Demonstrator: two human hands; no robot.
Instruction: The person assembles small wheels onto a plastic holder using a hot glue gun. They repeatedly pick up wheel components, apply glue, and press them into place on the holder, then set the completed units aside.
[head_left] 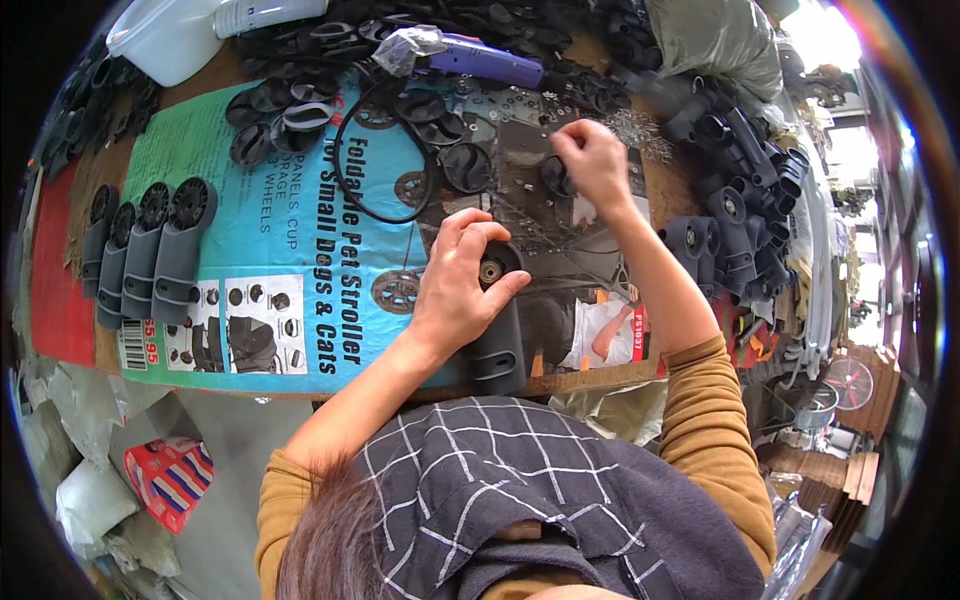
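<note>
Gripping a dark grey plastic wheel housing (497, 330), the left hand (455, 295) holds it near the front edge of the workbench (600, 378), with thumb and fingers closed around its upper end, where a small brass-coloured bushing (491, 271) shows in the round opening. The right hand (592, 165) is further away on the bench, with its fingertips pinched together over a scatter of small metal washers and screws (520, 105); it is too small to tell what exactly it pinches. Just beside this hand lies a black round wheel disc (556, 176), and one more disc (466, 166) lies a little to the left. Under both hands a flattened printed carton (290, 270) in teal and black covers the bench. On it a black rubber ring (380, 160) lies in a loop. At the left side of the carton three finished wheel assemblies (150, 255) lie in a row, touching each other. Behind them is a heap of loose black wheel discs (275, 110). At the far edge a purple electric screwdriver (490, 60) lies with clear plastic film around its tip, and a white plastic tub (170, 40) stands in the far left corner. At the right a big pile of dark housings (740, 190) is stacked, well apart from the left hand.
</note>
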